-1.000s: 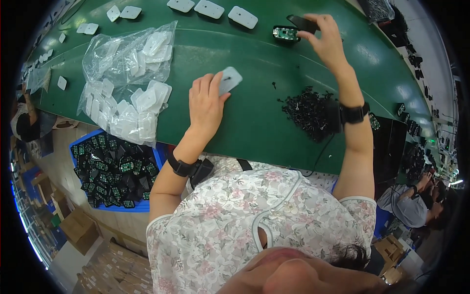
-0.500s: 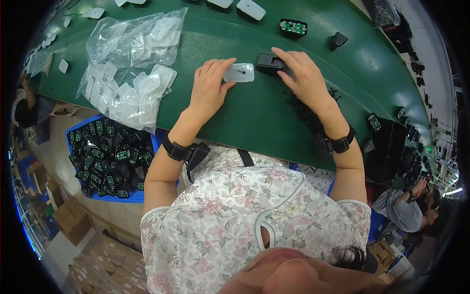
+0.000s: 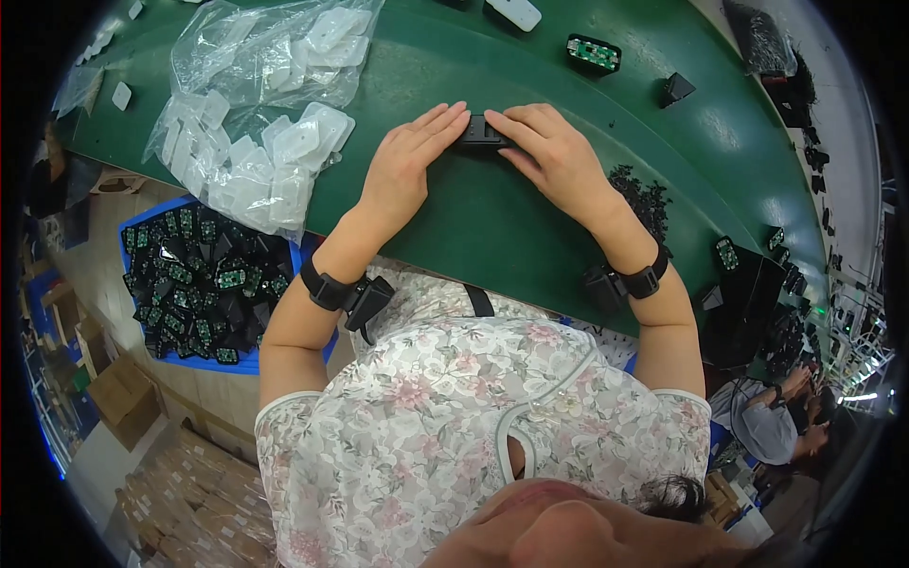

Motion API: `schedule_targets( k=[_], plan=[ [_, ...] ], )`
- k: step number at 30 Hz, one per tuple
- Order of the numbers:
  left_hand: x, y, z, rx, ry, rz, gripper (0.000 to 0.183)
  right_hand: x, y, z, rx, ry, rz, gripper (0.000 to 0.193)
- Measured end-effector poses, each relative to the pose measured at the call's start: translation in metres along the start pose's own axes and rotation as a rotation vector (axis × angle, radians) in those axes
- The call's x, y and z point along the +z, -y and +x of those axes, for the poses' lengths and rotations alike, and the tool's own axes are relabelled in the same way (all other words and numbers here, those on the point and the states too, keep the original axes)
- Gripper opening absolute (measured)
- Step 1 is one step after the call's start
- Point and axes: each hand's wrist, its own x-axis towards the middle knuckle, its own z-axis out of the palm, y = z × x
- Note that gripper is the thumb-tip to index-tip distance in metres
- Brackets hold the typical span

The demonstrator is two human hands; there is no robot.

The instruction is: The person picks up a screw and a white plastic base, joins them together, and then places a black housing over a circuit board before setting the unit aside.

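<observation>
Both bare hands meet over one black plastic casing on the green counter

The left hand (image 3: 402,161) reaches forward, fingers straight and together against the left end of the black plastic casing (image 3: 482,131); whether its thumb pinches is hidden. The right hand (image 3: 554,156) angles in from the other side, forefinger and thumb set narrowly about the right end. Both forearms bend inward, one black wristband on each. Beyond the right hand on the green counter (image 3: 454,232) sit one open case with a circuit board (image 3: 594,54) and one black wedge-shaped piece (image 3: 676,90); nearer lies one heap of small black parts (image 3: 644,199), too many to count
</observation>
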Motion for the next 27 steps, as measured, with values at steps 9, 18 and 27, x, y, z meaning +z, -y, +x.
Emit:
schedule_targets(
  k=[9, 18, 27],
  plan=[
    [-0.01, 0.006, 0.004, 0.072, 0.103, 0.216, 0.058, 0.002, 0.0, 0.005, 0.114, 0.024, 0.116, 0.043],
    [-0.007, 0.006, 0.002, 0.077, 0.105, 0.191, 0.056, 0.01, -0.001, 0.004, 0.031, -0.001, 0.035, 0.042],
    [0.002, -0.01, 0.021, -0.131, -0.107, -0.371, 0.065, 0.001, -0.006, -0.001, 0.453, -0.157, 0.75, 0.034]
  ],
)
